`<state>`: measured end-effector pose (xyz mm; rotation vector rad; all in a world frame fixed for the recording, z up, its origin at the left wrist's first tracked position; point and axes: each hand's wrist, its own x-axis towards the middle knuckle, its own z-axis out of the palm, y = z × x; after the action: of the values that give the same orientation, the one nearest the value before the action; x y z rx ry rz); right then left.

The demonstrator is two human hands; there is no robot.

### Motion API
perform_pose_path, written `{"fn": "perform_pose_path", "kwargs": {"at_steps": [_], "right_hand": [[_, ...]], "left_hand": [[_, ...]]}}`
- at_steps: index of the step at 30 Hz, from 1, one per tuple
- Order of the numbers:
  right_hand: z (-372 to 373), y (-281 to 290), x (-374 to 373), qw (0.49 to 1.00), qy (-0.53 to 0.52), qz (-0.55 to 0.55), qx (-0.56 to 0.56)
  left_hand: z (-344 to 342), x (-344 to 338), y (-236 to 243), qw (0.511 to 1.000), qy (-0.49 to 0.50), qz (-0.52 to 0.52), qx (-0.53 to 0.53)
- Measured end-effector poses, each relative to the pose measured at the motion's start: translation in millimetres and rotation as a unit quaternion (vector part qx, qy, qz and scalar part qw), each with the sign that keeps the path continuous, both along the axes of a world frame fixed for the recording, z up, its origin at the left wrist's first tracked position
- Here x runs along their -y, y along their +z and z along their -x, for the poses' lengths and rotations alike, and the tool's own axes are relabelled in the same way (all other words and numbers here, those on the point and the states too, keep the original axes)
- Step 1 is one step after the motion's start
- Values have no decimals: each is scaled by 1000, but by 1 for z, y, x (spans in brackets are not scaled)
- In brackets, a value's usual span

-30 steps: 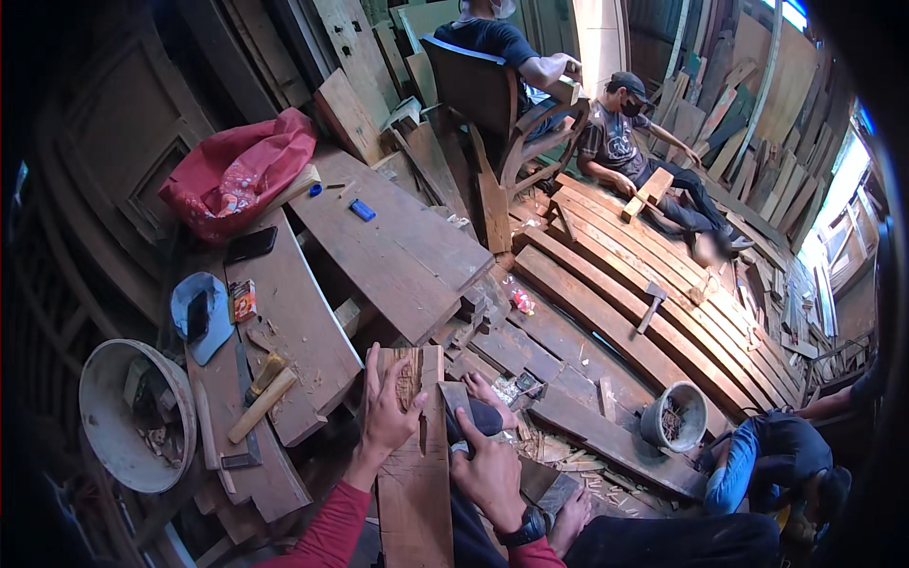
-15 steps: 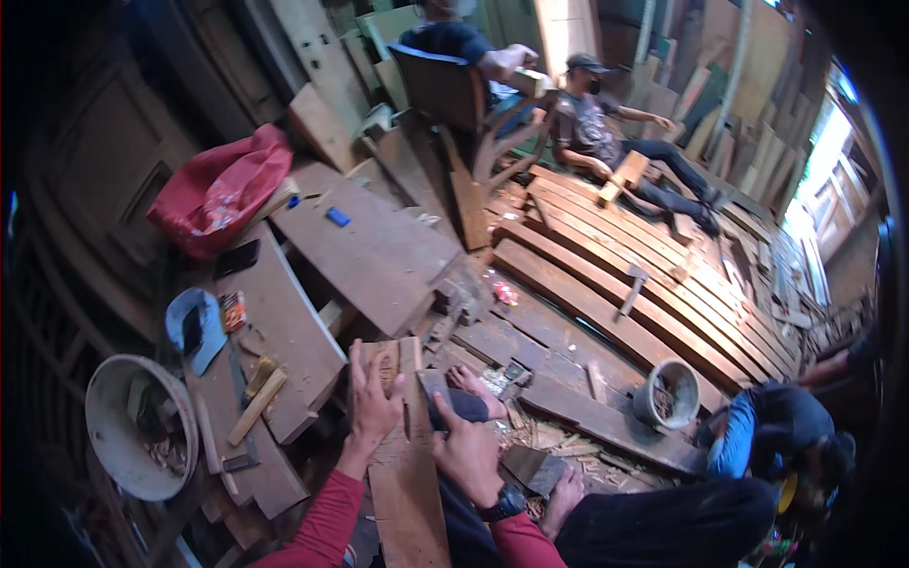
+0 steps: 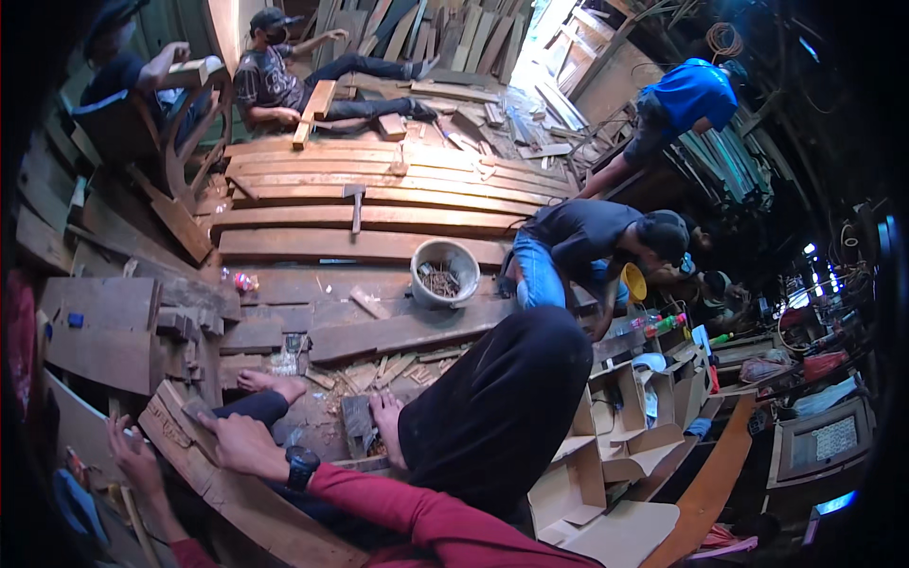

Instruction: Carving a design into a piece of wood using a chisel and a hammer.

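Observation:
A long wooden board (image 3: pixel 260 502) slants across my lap at the lower left, with a carved, dark-marked patch near its far end. My right hand (image 3: pixel 248 445), a black watch on its wrist, is closed round a small dark flat piece (image 3: pixel 200 411) on the board's top, index finger stretched along it. What kind of piece it is does not show. At the board's left edge my left hand (image 3: pixel 140 464) has its fingers stretched out; whether they touch the wood is unclear. My bare foot (image 3: pixel 386 417) is beside a dark block (image 3: pixel 358 418).
Beyond my feet stand a bucket (image 3: pixel 443 275) of scraps and thick beams (image 3: pixel 360 244) with a hammer-like tool (image 3: pixel 356 210) on them. A co-worker (image 3: pixel 578 237) crouches beyond my knee; others sit or stand farther off. An opened cardboard box (image 3: pixel 568 488) lies at right.
My view has swung to the right, so the board and both hands now appear farther left. My right hand still has the dark piece; the left has slid off the board's top to its edge.

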<state>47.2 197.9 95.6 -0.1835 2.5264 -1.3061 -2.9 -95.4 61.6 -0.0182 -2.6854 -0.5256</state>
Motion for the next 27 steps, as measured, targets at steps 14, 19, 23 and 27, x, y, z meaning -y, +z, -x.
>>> {"fn": "perform_pose_path", "kwargs": {"at_steps": [14,19,23,27], "right_hand": [[25,12,-18,996,41,34,78],[39,9,-21,994,64,39,85],[47,12,-25,995,44,50,68],[60,29,-25,991,80,14,102]], "left_hand": [[26,62,-56,997,-30,33,58],[18,25,-21,973,-6,228,48],[19,10,-9,975,7,142,169],[12,56,-28,972,21,199,122]]}}
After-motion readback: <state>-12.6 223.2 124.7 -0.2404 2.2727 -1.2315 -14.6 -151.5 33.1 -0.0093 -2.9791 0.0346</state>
